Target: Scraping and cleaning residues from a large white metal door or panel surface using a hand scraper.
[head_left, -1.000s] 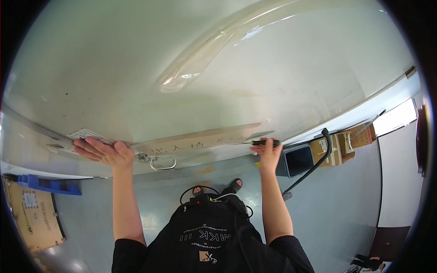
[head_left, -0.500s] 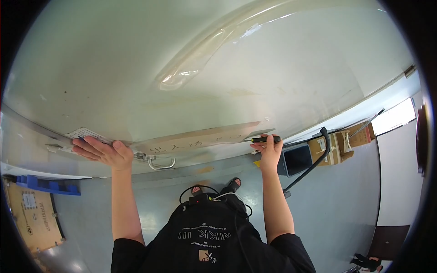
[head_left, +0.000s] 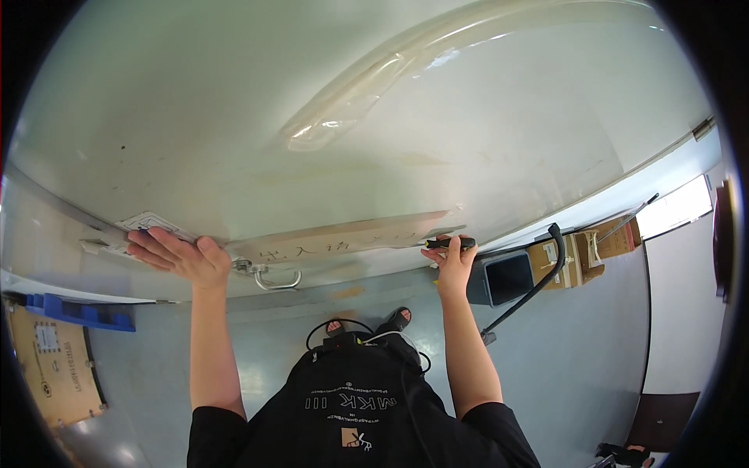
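My left hand (head_left: 187,259) lies flat with its fingers stretched out on the pale door (head_left: 195,156), by a white label (head_left: 148,225) near the door's edge. My right hand (head_left: 452,265) is closed round a screwdriver (head_left: 460,242) with a black handle and a touch of yellow. Its thin shaft points left along a brown strip (head_left: 343,238) with handwriting, fixed to the door. Whether the tip is under the strip or over it, I cannot tell. Just right of my left hand is a metal lever handle (head_left: 278,281).
Clear tape (head_left: 351,109) curves across the upper door. On the right stand a dark grey bin (head_left: 507,279), a bent black pole (head_left: 534,287) and cardboard boxes (head_left: 581,261). A blue plastic piece (head_left: 82,313) and a large carton (head_left: 58,366) are at the left.
My right hand has moved slightly left with the screwdriver, whose shaft now shows along the strip. My left hand stays pressed to the door. The view has shifted a little.
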`<state>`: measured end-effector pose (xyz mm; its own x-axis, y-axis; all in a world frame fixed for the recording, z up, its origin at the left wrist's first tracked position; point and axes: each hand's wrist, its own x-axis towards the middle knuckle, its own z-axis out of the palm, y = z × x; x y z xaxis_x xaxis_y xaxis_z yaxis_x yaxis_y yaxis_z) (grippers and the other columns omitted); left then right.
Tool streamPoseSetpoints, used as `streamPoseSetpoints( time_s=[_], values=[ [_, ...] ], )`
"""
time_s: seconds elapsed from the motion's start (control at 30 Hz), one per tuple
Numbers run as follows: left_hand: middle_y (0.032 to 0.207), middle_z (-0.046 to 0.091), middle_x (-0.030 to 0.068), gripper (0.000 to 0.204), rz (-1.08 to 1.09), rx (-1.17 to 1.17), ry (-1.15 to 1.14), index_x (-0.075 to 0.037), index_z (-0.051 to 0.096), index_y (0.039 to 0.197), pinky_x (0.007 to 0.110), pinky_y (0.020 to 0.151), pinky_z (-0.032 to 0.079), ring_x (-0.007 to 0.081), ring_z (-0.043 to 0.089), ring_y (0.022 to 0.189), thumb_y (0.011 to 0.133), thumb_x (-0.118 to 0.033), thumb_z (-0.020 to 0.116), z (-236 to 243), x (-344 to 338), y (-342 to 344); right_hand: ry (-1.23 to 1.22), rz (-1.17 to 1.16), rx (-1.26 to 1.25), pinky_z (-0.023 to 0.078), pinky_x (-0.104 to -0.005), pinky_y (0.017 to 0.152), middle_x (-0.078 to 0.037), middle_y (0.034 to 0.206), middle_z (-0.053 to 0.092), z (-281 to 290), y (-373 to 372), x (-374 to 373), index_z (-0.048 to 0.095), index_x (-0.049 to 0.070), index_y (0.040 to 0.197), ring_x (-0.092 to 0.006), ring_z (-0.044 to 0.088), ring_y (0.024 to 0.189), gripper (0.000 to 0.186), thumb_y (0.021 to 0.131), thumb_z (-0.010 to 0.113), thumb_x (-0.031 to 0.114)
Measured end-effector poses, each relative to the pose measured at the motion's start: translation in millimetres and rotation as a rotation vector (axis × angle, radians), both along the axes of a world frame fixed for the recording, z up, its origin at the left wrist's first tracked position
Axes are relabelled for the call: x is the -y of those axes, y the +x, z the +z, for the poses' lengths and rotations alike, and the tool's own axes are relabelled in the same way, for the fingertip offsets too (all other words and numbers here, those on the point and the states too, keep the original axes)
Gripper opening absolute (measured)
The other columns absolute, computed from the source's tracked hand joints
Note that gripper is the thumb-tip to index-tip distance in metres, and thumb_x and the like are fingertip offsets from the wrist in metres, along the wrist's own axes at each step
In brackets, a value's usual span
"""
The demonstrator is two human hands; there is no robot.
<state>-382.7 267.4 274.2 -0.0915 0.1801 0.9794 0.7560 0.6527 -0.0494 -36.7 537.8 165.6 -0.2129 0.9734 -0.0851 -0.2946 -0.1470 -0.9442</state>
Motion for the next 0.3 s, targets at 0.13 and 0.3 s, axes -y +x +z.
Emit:
streamPoseSetpoints(
  time_s=[0.13, 0.3],
  values=[
    [0.171, 0.005, 0.0274, 0.075, 0.004, 0.031, -0.023, 0.001, 0.013, 0.165, 0.059, 0.126, -0.001, 0.0463, -0.001, 0.158, 0.109, -0.045, 0.032, -0.4, 8.6, 0.1, 0.001, 0.066, 0.016, 0.067, -0.0481, 0.074, -0.017, 0.111, 0.06, 7.1, -1.0, -4.6, 0.04, 0.003, 0.123, -0.0248, 0.068, 0.079, 0.023, 0.109, 0.051, 0.017],
    [0.173, -0.003, 0.0222, 0.091, -0.14, 0.296, -0.154, -0.001, 0.017, 0.164, 0.067, 0.123, 0.009, 0.0444, 0.004, 0.158, 0.1, -0.052, 0.056, 14.1, 31.8, 49.9, -0.03, 0.047, 0.007, 0.067, -0.048, 0.073, -0.018, 0.112, 0.059, 2.4, -1.9, -6.2, 0.042, 0.003, 0.123, -0.026, 0.069, 0.08, 0.025, 0.107, 0.055, 0.018]
  ],
)
